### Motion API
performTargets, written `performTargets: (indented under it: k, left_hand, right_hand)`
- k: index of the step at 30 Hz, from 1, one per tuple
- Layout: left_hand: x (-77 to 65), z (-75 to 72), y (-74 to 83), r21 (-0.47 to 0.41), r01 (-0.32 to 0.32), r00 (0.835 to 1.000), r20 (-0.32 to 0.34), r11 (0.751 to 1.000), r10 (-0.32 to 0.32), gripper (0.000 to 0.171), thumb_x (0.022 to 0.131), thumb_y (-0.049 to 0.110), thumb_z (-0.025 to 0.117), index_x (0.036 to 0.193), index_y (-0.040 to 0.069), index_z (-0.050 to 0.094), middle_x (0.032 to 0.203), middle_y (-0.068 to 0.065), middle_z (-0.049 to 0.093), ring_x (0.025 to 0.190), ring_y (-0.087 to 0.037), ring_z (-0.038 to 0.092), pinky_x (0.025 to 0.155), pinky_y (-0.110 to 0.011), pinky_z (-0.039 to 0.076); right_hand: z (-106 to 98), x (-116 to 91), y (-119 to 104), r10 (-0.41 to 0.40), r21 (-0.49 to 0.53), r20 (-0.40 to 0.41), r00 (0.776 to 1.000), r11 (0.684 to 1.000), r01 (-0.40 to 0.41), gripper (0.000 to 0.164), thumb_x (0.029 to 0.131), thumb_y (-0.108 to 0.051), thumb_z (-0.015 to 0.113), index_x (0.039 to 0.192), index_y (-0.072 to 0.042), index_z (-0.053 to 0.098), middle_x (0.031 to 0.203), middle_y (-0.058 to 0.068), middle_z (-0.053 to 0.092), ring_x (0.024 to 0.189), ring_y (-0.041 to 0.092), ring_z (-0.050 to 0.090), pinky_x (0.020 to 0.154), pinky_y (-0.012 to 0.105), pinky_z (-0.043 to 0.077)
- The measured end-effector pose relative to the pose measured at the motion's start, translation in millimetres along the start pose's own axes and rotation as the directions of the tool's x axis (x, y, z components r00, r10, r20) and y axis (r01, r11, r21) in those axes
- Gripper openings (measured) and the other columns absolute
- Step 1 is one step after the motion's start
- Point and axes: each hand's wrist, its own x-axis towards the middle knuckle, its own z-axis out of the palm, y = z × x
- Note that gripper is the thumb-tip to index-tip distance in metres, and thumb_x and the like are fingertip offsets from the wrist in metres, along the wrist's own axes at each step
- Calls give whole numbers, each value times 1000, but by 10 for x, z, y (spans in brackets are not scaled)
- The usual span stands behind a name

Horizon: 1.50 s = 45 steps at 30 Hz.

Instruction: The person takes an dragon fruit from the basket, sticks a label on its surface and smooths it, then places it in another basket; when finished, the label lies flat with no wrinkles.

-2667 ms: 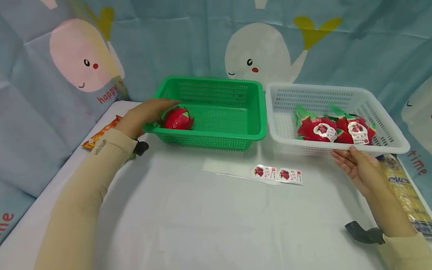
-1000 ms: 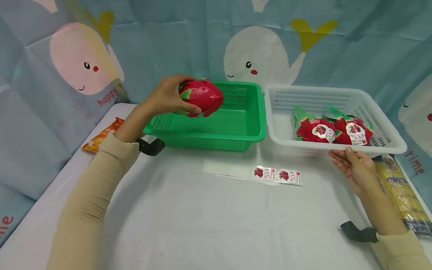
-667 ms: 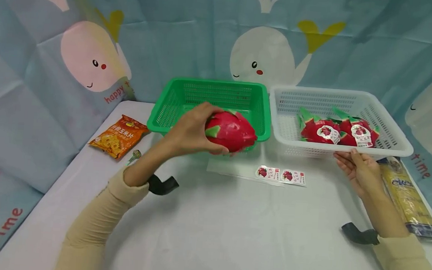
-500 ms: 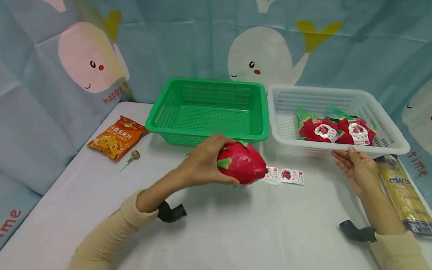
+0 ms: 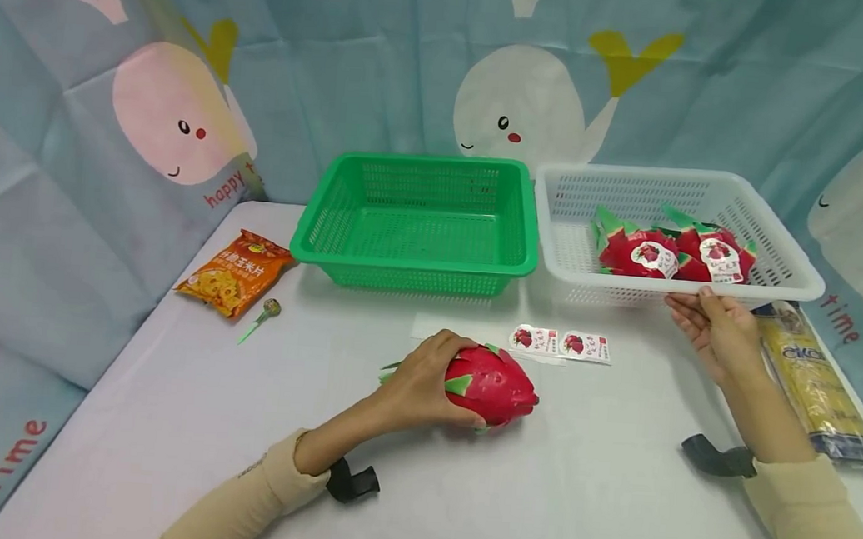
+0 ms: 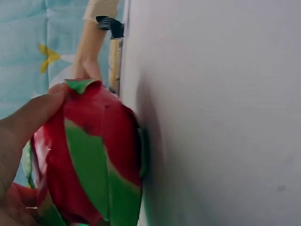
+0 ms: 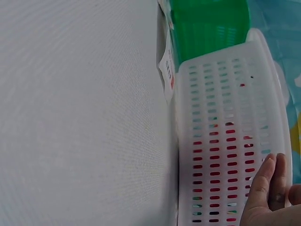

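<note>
Out of the green basket (image 5: 412,266) and toward the person, one dragon fruit (image 5: 494,387) had travelled in the grip of the left hand (image 5: 424,382), and now it was low at the white table (image 5: 573,496), just on the near side of a pale paper strip bearing two glossy labels (image 5: 584,346). Whether its underside touched the cloth, I couldn't tell. The thumb and fingers were curled round one end of it. It was a plump oval tapering to a blunt nub, its red skin shiny, with green flaps lifting off; from the left wrist, long flat green bands showed running down the body.

The right hand (image 5: 727,336) pinched the front rim of the white basket (image 5: 626,281), thumb at the lip and fingers against the outer wall, which was smooth plastic pierced with rows of rounded slots. Two labelled fruits (image 5: 620,253) sat inside, red with stiff green points. Over at the left lay a crinkled orange snack bag (image 5: 236,272) and a round lollipop (image 5: 271,307) on a thin green stick. Near the right hand lay a long, shiny yellow packet (image 5: 818,384).
</note>
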Motion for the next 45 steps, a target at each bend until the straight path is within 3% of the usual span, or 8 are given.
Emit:
performTargets:
  k: [8, 13, 16, 20, 23, 27, 36, 45]
  left_hand:
    - [-14, -38, 42, 17, 26, 999, 22, 1000, -27, 85, 57, 45, 85, 124, 12, 45, 118, -2, 50, 111, -16, 47, 85, -34, 51]
    - [-41, -97, 69, 18, 64, 997, 37, 998, -64, 87, 58, 46, 84, 128, 13, 44, 121, -1, 50, 114, -16, 46, 86, -35, 51]
    - [-48, -149, 102, 9, 86, 995, 42, 996, -86, 88, 60, 45, 83, 130, 13, 43, 124, -2, 51, 116, -18, 46, 87, -37, 51]
    - [-50, -202, 134, -23, 110, 993, 51, 994, -108, 85, 62, 42, 83, 131, 13, 43, 127, -2, 50, 117, -19, 46, 88, -40, 50]
    - [-50, -208, 138, -23, 119, 992, 52, 993, -118, 83, 64, 42, 81, 131, 14, 43, 127, -1, 50, 117, -18, 46, 86, -39, 50]
    - [-39, -221, 141, -31, 118, 993, 13, 993, -117, 75, 70, 43, 77, 131, 13, 44, 127, -2, 52, 116, -18, 49, 87, -39, 50]
    - [193, -396, -9, -182, 84, 992, -75, 980, -99, 50, 87, 33, 61, 128, 8, 47, 121, -8, 58, 115, -22, 54, 95, -46, 45]
    - [394, -417, -390, -166, 188, 981, 74, 968, -178, 50, 90, 30, 57, 131, 3, 44, 129, -16, 53, 121, -30, 50, 95, -52, 43]
  right_hand:
    - [-53, 68, 8, 56, -112, -40, 998, 992, -60, 27, 91, -27, 53, 109, -7, 56, 95, 6, 72, 87, 17, 69, 73, 27, 55]
    - [-21, 47, 71, 135, -288, 71, 988, 951, -109, 27, 95, -29, 46, 105, -10, 61, 96, -1, 72, 87, 11, 69, 72, 23, 55]
    - [96, 31, 72, 208, -534, 162, 965, 840, -92, 23, 98, -21, 43, 106, -12, 62, 97, -7, 71, 88, 5, 67, 74, 19, 54]
    - [298, 27, 107, 289, -843, 212, 934, 538, 25, 27, 97, -19, 47, 115, -4, 59, 107, 2, 68, 92, 5, 66, 75, 21, 54]
    - [472, 20, 177, 310, -930, 249, 917, 341, 137, 33, 94, -20, 53, 118, 2, 57, 112, 14, 65, 96, 14, 64, 76, 26, 54]
    - [650, 29, 298, 314, -938, 341, 886, 181, 297, 33, 88, -18, 61, 115, 0, 61, 111, 16, 65, 100, 28, 61, 81, 38, 53]
    - [825, 139, 559, 276, -860, 476, 835, -52, 508, 49, 78, -13, 71, 121, 4, 55, 117, 20, 59, 109, 37, 54, 91, 53, 44]
    - [861, 175, 743, 276, -877, 408, 870, -145, 457, 42, 73, -5, 73, 112, 5, 60, 99, 17, 59, 85, 25, 53, 69, 38, 49]
